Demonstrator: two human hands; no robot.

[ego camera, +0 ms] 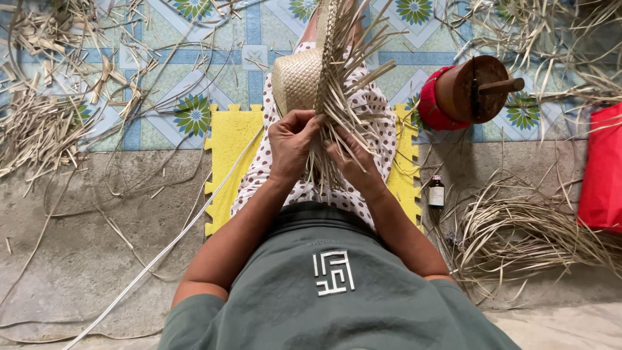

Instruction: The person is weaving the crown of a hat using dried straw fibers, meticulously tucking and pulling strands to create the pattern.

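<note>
A half-woven straw hat [298, 81] rests on my lap, its rounded crown pointing away and loose pale strips [353, 97] fanning out from its edge. My left hand [291, 142] pinches strips at the hat's near edge. My right hand [350, 165] grips other strips just to the right, fingers curled among them. Both hands touch the weave. My legs in dotted white trousers [382, 123] lie on a yellow foam mat [230, 139].
A wooden hat block on a red cloth [470, 91] lies at the right. A small brown bottle [436, 192] stands by the mat. Bundles of straw strips [525, 227] lie right, scraps [45, 123] left. A red bag [602, 168] sits at the right edge.
</note>
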